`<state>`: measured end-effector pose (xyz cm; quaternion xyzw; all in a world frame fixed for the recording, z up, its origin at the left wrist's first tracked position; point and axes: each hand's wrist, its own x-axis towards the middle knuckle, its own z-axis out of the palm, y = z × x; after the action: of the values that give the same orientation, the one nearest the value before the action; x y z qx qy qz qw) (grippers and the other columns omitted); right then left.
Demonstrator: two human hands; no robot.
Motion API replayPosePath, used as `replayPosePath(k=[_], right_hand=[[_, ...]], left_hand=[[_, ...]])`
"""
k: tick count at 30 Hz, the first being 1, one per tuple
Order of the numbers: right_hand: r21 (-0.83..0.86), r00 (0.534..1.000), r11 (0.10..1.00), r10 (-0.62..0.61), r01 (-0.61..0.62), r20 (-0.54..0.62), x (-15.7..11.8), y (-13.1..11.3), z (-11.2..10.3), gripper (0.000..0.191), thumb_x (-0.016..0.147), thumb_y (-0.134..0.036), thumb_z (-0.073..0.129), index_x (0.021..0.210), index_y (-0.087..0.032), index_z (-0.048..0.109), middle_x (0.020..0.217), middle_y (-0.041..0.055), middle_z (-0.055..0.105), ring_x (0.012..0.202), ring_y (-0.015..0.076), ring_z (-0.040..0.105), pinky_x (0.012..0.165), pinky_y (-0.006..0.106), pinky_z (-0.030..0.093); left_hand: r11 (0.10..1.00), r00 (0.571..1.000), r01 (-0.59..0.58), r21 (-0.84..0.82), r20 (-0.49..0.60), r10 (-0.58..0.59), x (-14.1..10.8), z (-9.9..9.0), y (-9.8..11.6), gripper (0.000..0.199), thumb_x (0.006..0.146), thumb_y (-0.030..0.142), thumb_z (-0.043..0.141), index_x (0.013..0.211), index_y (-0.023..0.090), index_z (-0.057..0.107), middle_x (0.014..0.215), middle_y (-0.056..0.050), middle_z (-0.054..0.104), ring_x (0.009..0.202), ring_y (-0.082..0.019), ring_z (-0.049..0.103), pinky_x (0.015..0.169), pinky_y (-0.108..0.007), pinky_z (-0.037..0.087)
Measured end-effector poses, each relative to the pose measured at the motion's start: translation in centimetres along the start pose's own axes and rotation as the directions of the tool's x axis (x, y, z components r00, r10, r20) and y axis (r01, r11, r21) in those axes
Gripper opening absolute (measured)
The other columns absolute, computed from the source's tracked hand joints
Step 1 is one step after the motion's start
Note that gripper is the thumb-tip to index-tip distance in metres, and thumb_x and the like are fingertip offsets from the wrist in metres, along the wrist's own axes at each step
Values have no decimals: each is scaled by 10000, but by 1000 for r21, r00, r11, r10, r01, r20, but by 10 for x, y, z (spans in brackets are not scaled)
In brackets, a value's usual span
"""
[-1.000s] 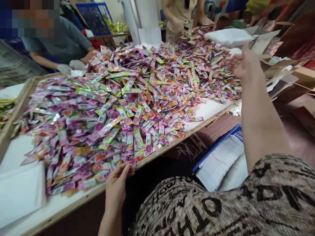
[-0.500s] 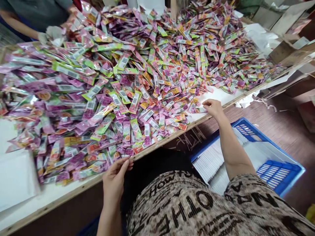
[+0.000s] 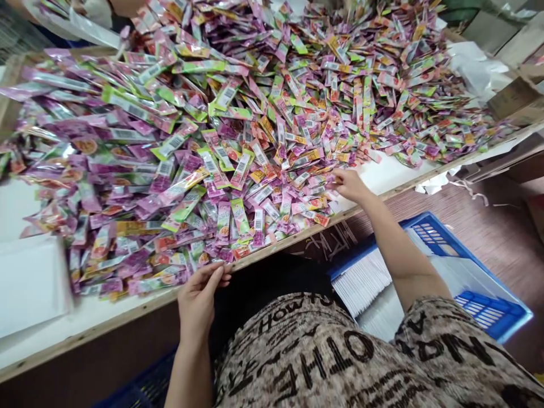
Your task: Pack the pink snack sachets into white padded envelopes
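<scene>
I see the right hand (image 3: 352, 187) by the packet pile (image 3: 238, 133), the left hand (image 3: 199, 296) just beside its front. Fingers curl; I can't tell if they grip anything.

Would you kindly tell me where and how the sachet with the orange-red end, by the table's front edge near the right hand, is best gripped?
Probably pinch the sachet by its orange-red end, coming from the side of the right hand, since it lies nearly flat with that end pointing toward the wooden edge.
</scene>
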<state>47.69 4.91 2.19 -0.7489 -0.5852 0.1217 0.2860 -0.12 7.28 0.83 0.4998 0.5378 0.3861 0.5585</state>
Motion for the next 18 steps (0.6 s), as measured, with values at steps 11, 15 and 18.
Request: replayPosePath(k=[11, 15, 18], right_hand=[[130, 1000, 991, 23, -23, 3, 12, -32, 16, 223, 848, -324, 579, 1037, -214, 537, 750, -2, 534, 695, 192, 462, 682, 319, 388], [25, 947, 965, -259, 259, 189, 22, -67, 35, 397, 749, -192, 627, 1144, -197, 598, 932, 55, 650, 861, 242, 563, 810, 363, 388], [-38, 928, 946, -309, 323, 206, 35, -74, 48, 193, 729, -168, 606, 915, -171, 660, 867, 84, 660, 880, 269, 585, 841, 396, 386]], left_hand=[[997, 998, -65, -38, 9, 65, -3, 1, -9, 227, 783, 290, 780, 981, 181, 758, 823, -38, 752, 699, -145, 695, 636, -237, 576], [998, 998, -53, -18, 26, 53, -2, 0, -8, 227, 799, 301, 769, 991, 181, 752, 849, -50, 762, 705, -154, 705, 608, -235, 574], [998, 997, -57, -30, 48, 58, -4, -2, -7, 218, 808, 299, 762, 991, 180, 752, 846, -50, 762, 710, -154, 708, 628, -241, 581]])
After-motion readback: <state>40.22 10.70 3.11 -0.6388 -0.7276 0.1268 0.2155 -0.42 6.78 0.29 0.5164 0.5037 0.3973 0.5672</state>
